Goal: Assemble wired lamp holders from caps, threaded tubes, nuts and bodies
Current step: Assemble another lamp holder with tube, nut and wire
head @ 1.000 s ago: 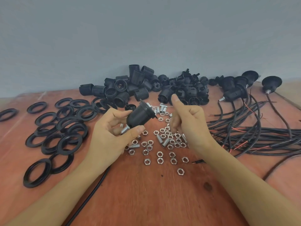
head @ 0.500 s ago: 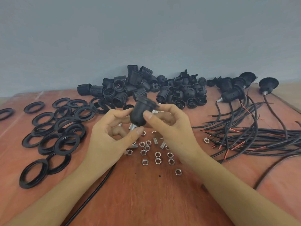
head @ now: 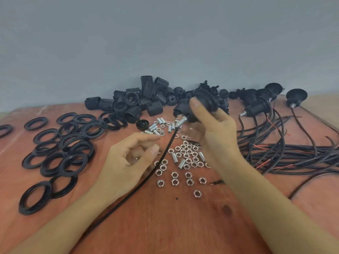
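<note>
Head view, lamp holder [head: 204, 97] in right fingers [head: 197, 110]

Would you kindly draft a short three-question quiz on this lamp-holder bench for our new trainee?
1. True or false: the right hand grips a wired lamp holder.
2. Multiple choice: where do the loose black rings lie relative to the nuts? A) on the person's left B) on the person's right C) stacked on top of them
3. Short answer: which metal part sticks out of the held holder where its black cable leaves?

Key: 1 true. 2 A. 3 the threaded tube.
</note>
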